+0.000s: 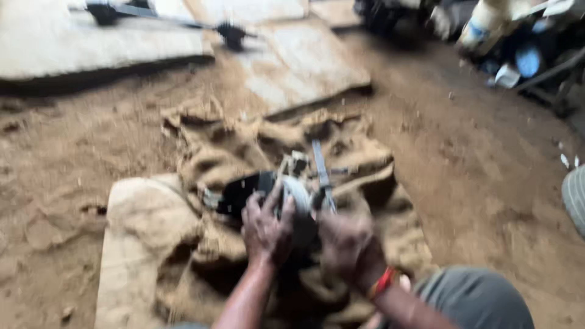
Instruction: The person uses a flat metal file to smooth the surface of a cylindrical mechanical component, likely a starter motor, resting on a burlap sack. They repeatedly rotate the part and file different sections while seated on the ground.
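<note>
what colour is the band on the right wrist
Red with some orange, on the right hand's wristband; the head view shows it, though blurred.

The whole picture is motion-blurred. The left hand (266, 230) and right hand (348, 247) cover the near side of a metal part (286, 195) at centre, so its shape and the grip cannot be told. A thin tool (322, 173) runs down behind the right hand, its lower end hidden. Both forearms and a grey knee (478, 298) are cut by the bottom edge. A tyre (576, 198) is cut by the right edge. Clutter (518, 42) at upper right is too blurred to tell.
</note>
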